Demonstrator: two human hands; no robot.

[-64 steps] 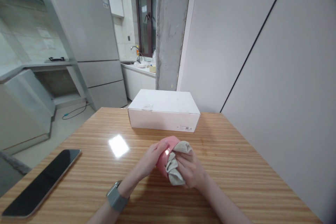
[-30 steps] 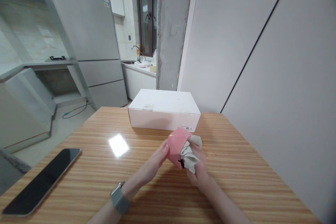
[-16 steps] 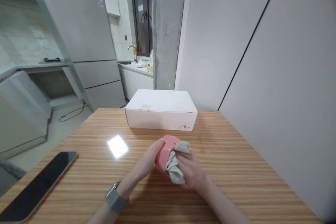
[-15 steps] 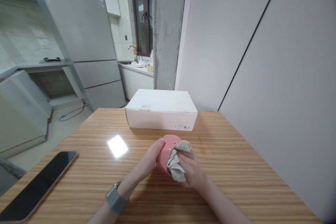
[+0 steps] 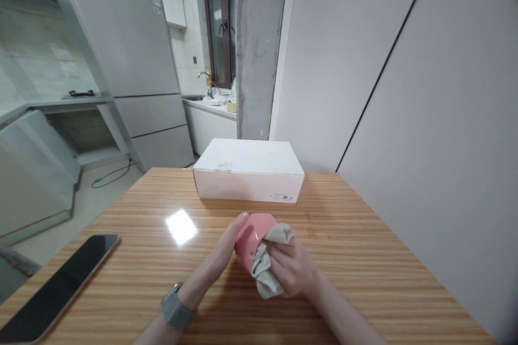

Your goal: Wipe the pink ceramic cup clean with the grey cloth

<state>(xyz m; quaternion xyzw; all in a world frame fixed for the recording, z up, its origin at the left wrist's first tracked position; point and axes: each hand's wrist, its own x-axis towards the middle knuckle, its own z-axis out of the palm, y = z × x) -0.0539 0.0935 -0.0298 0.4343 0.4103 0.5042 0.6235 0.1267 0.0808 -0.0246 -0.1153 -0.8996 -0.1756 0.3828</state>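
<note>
A glossy pink bowl [image 5: 250,235] is held tilted low over the near middle of the table, its opening mostly hidden by a cloth. Gripping its left side is my left hand [image 5: 225,248], thumb along the near wall and the other fingers out of sight behind it. My right hand [image 5: 293,269] clutches a crumpled light grey cloth [image 5: 265,277] and presses it against the bowl's right side and rim. A watch with a grey-green band [image 5: 177,310] is on my left wrist.
A closed white box [image 5: 249,186] stands beyond the bowl near the table's far edge. At the left lies a dark phone [image 5: 60,285] on the wooden table [image 5: 364,280]. A white wall [image 5: 445,145] borders the right side; a fridge [image 5: 117,43] stands behind left.
Both hands have shifted slightly left and nearer with the bowl. The bowl has turned a little, and the cloth in my right hand has moved lower along its rim.
</note>
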